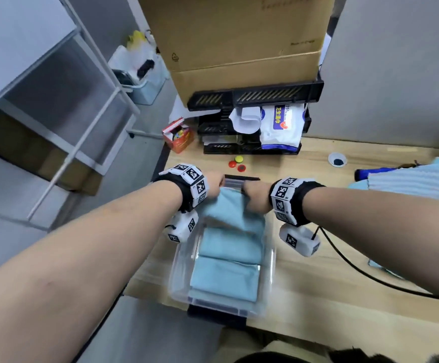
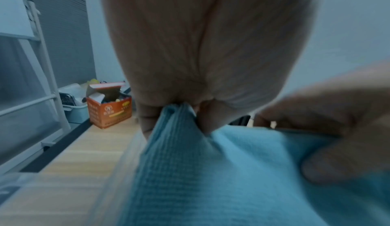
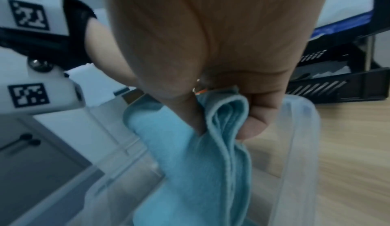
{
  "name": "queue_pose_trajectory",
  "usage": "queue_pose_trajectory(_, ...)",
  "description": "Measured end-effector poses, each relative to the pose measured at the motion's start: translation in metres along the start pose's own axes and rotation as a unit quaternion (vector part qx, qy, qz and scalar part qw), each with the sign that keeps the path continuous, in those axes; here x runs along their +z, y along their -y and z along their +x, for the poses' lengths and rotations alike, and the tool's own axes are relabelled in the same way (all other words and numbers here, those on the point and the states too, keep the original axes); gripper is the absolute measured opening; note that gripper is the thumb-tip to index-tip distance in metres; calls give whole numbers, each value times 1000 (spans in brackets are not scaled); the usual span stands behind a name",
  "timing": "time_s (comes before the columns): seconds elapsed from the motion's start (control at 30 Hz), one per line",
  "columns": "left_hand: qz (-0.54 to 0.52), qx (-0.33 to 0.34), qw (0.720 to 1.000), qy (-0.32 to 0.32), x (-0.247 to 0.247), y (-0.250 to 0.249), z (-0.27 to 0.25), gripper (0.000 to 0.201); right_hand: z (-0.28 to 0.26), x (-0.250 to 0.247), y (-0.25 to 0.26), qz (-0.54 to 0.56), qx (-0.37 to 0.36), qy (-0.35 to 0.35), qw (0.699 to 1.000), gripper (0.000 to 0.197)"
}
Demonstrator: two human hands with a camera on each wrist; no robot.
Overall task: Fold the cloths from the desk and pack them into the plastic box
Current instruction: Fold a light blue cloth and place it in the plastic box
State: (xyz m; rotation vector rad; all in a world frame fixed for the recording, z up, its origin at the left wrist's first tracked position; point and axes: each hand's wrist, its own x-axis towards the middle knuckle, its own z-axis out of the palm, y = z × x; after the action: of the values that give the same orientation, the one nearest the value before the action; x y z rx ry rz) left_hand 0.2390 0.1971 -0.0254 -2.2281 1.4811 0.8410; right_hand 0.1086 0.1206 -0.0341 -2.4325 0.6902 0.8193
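- Folded blue cloth (image 1: 229, 205) held over far end of plastic box (image 1: 270, 260), near the desk's (image 1: 318, 284) left edge.
- Left hand (image 1: 214, 183) fingers (image 2: 147, 121) pinched on its left corner.
- Right hand (image 1: 256, 197) fingers (image 3: 253, 126) clenched round its right edge.
- Other folded cloths (image 1: 226, 279) lying inside the box.

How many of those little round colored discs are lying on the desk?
3, clustered on the desk just in front of the black tray rack: a yellow disc, a red disc at its left and another red disc nearest the hands. Others may be hidden.

Office or storeroom corner, wooden desk (image 1: 318, 258), black stacked paper trays (image 1: 255, 100), cardboard boxes (image 1: 239, 35), white metal shelving (image 1: 87, 121)
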Motion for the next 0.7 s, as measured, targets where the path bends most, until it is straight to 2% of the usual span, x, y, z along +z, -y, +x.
queue_pose_trajectory(0.07,0,-1,1000,-11,15,-1,9,16,8,11,3,-18,30,-24,999,47)
queue_pose_trajectory(0.13,-21,-10,999,-27,24,-2,20,20,19,21,3,-35,58,-37,997,51)
queue_pose_trajectory(0.3,-52,-14,994,-91,27,-10,39,19,48,42,-1,-110,81,-21,990,28)
queue_pose_trajectory(0.43,-19,8,996,-84,25,-4,41,16,46,35,1,-108,76,1,991,34)
queue_pose_trajectory(0.53,49,61,994,-79,36,1,42,23,47,32,2,-110,73,22,991,35)
queue_pose_trajectory(0.6,83,90,990,-69,44,2,43,27,49,32,4,-119,73,36,990,32)
queue_pose_trajectory(0.7,107,96,987,-75,50,1,48,30,59,36,0,-136,75,55,986,25)
